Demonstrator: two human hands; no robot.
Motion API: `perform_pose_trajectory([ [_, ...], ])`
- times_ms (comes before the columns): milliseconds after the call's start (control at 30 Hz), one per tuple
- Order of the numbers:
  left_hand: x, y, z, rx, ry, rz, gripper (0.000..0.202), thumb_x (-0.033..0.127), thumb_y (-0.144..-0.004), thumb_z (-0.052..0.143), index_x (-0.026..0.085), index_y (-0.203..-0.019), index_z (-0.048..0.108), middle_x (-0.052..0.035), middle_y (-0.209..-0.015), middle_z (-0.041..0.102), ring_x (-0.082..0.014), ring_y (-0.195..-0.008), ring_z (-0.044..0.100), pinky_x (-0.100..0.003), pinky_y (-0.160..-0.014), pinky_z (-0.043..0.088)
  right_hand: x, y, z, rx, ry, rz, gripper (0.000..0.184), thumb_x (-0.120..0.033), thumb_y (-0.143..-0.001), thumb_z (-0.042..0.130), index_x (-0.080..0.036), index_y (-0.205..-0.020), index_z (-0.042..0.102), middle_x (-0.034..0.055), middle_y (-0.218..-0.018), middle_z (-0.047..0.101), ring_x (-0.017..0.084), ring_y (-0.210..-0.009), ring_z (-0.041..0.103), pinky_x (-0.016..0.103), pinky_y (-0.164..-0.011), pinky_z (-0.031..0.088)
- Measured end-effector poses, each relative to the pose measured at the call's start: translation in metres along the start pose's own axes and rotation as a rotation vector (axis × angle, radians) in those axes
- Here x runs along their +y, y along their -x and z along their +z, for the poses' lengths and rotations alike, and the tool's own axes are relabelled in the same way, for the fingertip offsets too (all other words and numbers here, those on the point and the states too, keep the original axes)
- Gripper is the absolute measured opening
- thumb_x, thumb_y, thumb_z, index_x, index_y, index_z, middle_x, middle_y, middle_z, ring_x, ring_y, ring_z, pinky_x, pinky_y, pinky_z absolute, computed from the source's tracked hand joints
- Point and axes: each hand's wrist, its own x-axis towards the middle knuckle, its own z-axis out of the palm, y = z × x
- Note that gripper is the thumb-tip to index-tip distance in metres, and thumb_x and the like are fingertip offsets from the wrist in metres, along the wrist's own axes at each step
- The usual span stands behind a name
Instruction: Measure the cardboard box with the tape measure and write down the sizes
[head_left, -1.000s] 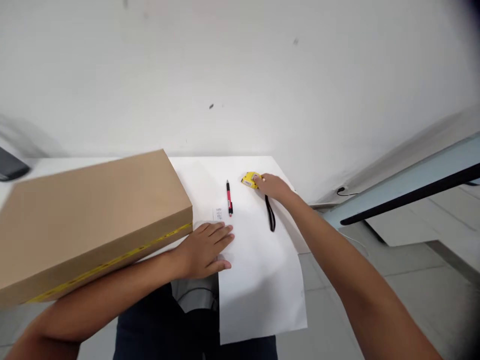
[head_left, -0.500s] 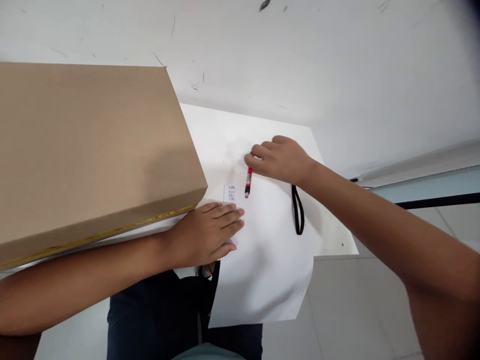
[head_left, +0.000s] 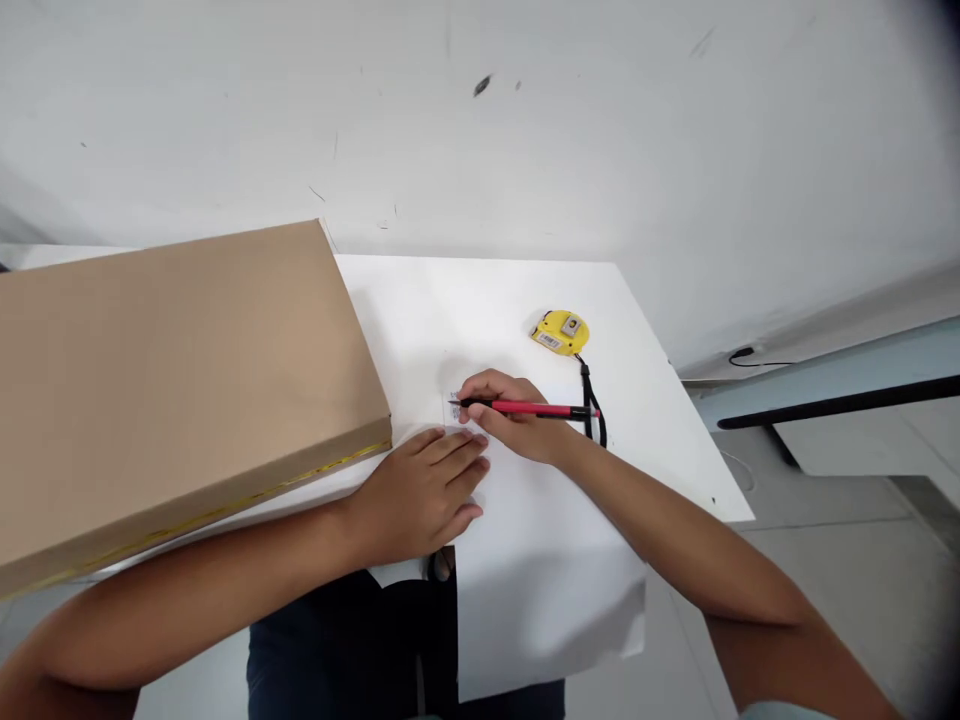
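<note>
Red and black, the pen point(head_left: 529, 408) lies nearly level in the right hand point(head_left: 514, 430), fingers pinching it, its tip on small writing at the far left corner of a white sheet point(head_left: 547, 560) that overhangs the near edge of the surface point(head_left: 660, 420). The left hand point(head_left: 420, 490) rests on the sheet just beside it, fingers flat and released. A cardboard box point(head_left: 172, 370) fills the surface's left side, and a yellow tape measure point(head_left: 559, 332) sits toward the far right corner.

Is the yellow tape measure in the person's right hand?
No, the yellow tape measure lies on the table beyond the right hand, which holds a red pen.
</note>
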Motion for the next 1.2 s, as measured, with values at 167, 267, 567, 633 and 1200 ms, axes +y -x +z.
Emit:
perform_pose_trajectory([
  [167, -0.001, -0.0005, 0.0001, 0.003, 0.014, 0.003, 0.043, 0.038, -0.102, 0.046, 0.011, -0.131, 0.063, -0.0134, -0.142, 0.062, -0.0281, -0.135, 0.054, -0.044, -0.113, 0.043, 0.0023, 0.0055, 0.0001, 0.045, 0.188, -0.085, 0.019, -0.035, -0.085, 0.063, -0.024, -0.099, 0.068, 0.002, -0.09, 0.075, 0.017, -0.077, 0.07, 0.03, -0.068, 0.057],
  [267, -0.0003, -0.0006, -0.0006, -0.004, 0.029, -0.003, 0.043, 0.038, -0.102, 0.047, 0.011, -0.132, 0.062, -0.0135, -0.14, 0.063, -0.028, -0.136, 0.053, -0.045, -0.113, 0.043, 0.0038, 0.0054, 0.0021, 0.042, 0.246, -0.136, 0.014, -0.03, -0.085, 0.06, -0.023, -0.089, 0.071, 0.0012, -0.086, 0.075, 0.016, -0.076, 0.07, 0.029, -0.068, 0.056],
  [567, 0.0014, -0.001, 0.0022, 0.017, 0.018, -0.003, 0.041, 0.038, -0.101, 0.049, 0.011, -0.13, 0.063, -0.012, -0.138, 0.065, -0.0276, -0.134, 0.054, -0.044, -0.112, 0.041, 0.0007, 0.0042, 0.0044, 0.041, 0.324, -0.09, 0.019, -0.023, -0.085, 0.056, -0.021, -0.069, 0.066, -0.0008, -0.067, 0.068, 0.014, -0.062, 0.062, 0.025, -0.058, 0.047],
  [633, 0.0014, -0.0014, 0.0032, 0.026, 0.017, -0.002, 0.041, 0.038, -0.1, 0.052, 0.011, -0.129, 0.063, -0.0122, -0.139, 0.064, -0.0277, -0.134, 0.054, -0.044, -0.111, 0.042, 0.001, 0.0042, 0.005, 0.047, 0.332, -0.097, 0.019, -0.022, -0.085, 0.056, -0.02, -0.069, 0.066, -0.0005, -0.068, 0.069, 0.013, -0.063, 0.062, 0.025, -0.057, 0.047],
  [1200, 0.0009, -0.0008, 0.006, 0.074, 0.007, -0.02, 0.039, 0.037, -0.101, 0.049, 0.013, -0.127, 0.064, -0.0093, -0.135, 0.067, -0.0252, -0.131, 0.056, -0.042, -0.11, 0.04, 0.0037, 0.0036, 0.0042, 0.047, 0.414, -0.171, 0.019, -0.02, -0.086, 0.055, -0.019, -0.068, 0.063, 0.0007, -0.065, 0.067, 0.012, -0.059, 0.061, 0.023, -0.054, 0.044],
])
